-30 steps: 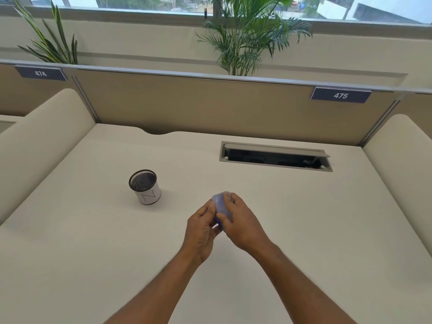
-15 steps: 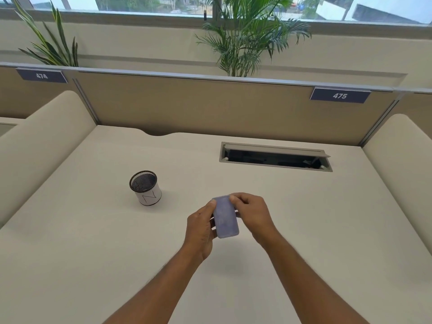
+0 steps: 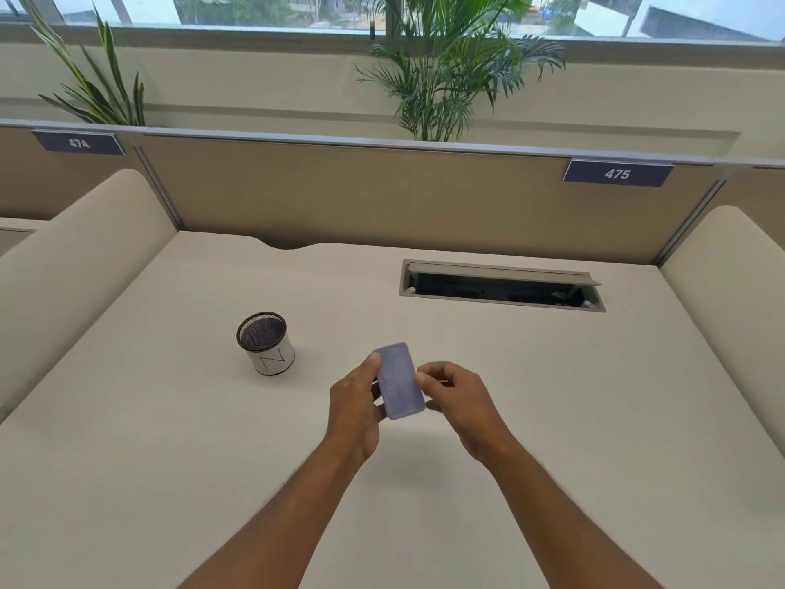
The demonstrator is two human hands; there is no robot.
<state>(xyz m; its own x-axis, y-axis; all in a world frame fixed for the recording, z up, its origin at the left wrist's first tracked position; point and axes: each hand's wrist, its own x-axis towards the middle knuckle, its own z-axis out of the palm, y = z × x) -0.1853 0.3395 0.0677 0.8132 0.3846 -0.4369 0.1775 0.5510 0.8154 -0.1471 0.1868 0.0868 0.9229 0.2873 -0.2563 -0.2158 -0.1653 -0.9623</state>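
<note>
A flat, pale purple rectangular block (image 3: 400, 380) with rounded corners is held above the cream desk (image 3: 170, 418), near its middle. My left hand (image 3: 356, 408) grips its left edge, thumb along the side and fingers behind it. My right hand (image 3: 456, 397) sits at its right edge with curled fingers; thumb and forefinger pinch that edge. The broad face of the block is turned up toward the camera.
A white mesh-lined pen cup (image 3: 266, 343) marked with an N stands to the left of my hands. An open cable tray (image 3: 501, 286) is cut into the desk at the back right. Padded dividers flank the desk; a partition with signs 474 and 475 closes the back.
The purple block was mostly hidden between both hands a second ago. It has been turned so its flat face shows, and my right hand has slid off to its right edge.
</note>
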